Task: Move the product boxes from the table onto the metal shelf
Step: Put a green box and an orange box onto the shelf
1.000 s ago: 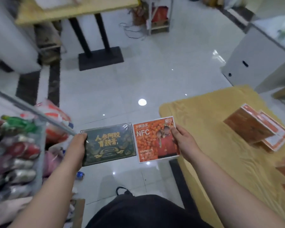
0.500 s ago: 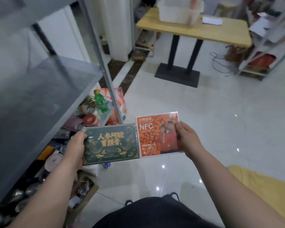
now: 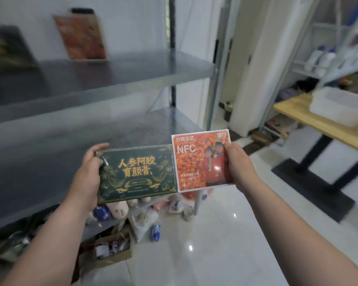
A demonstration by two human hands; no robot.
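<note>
- Since the earlier frame, the view has swung round to face the metal shelf (image 3: 112, 79). Both boxes are now carried in front of its tiers.
- The left hand (image 3: 87, 174) clamps the green box (image 3: 137, 174) by its left end, thumb on the face.
- The right hand (image 3: 239, 166) clamps the orange box (image 3: 202, 159) by its right edge.
- The boxes are held with inner edges touching, not yet on the shelf. The outer-end grips probably leave the bases free for setting down.
- A leaning box (image 3: 82, 36) stands on the upper tier, which suggests the intended placement.
</note>
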